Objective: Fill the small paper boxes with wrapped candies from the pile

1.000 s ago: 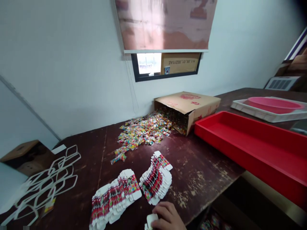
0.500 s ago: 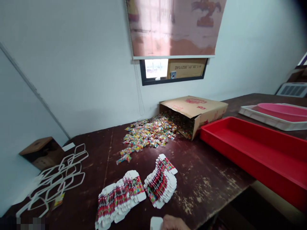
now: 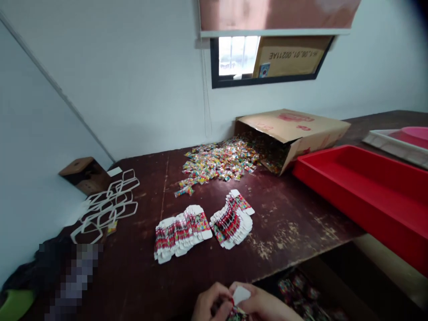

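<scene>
Left hand (image 3: pixel 209 304) clamped on a small printed carton (image 3: pixel 240 295), fingers curled; right hand (image 3: pixel 260 304) closed on the same piece, by its white flap. Hands together, nearer than the right fan of cartons (image 3: pixel 232 223), used here as landmark. Left fan of cartons (image 3: pixel 182 235): just beside it, leftward. Candy packets (image 3: pixel 217 162): heaped beyond it, running into the mouth of the cardboard box (image 3: pixel 294 125). Red tray (image 3: pixel 364 191): to its right, well apart. Dark printed packets (image 3: pixel 301 290): nearer and to its right, below the edge of the desk (image 3: pixel 143 281), in shadow.

Progress, judged: one carton in work; fingers cover much of it, so flat or formed up, cannot tell. Both fans look flattened and unworked; most seems left to do. Finished count: cannot tell.
</scene>
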Available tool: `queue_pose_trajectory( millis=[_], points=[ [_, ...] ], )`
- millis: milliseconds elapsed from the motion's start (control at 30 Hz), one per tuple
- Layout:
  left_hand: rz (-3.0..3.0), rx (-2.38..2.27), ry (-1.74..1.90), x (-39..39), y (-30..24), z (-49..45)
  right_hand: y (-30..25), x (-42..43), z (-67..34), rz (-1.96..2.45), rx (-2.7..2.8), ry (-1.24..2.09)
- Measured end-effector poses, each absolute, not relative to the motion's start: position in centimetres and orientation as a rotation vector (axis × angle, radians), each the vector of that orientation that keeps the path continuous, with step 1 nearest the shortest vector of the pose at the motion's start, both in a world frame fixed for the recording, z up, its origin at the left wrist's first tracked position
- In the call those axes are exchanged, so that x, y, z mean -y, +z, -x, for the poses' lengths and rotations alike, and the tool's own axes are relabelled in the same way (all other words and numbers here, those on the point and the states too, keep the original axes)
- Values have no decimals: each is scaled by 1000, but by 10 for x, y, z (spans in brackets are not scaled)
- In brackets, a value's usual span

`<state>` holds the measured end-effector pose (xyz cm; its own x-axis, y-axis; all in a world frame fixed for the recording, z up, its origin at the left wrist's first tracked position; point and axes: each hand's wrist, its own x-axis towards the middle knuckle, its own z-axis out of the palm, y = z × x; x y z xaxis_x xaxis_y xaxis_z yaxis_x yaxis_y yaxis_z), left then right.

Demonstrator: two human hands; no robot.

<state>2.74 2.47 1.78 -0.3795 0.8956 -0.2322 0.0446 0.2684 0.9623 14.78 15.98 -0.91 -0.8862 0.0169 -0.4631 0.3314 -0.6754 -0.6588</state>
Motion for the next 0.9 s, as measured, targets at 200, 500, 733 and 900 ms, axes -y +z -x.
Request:
queue_pose_trajectory(
  millis=[200, 500, 733, 900],
  points=[
    [-516, -1449, 1363, -32, 42, -30, 25, -156, -141, -728, -1590, -2429],
    [-230, -1141, 1218, -30, 37, -20, 39, -162, -149, -674, -2004, -2348],
    [-130, -1065, 1325, -20, 31, -20, 47, -143, -148, -625, -2364, -2224],
    [-262, -1036, 1318, -6, 26, -20, 32, -150, -135, -696, -2178, -2292]
  ],
)
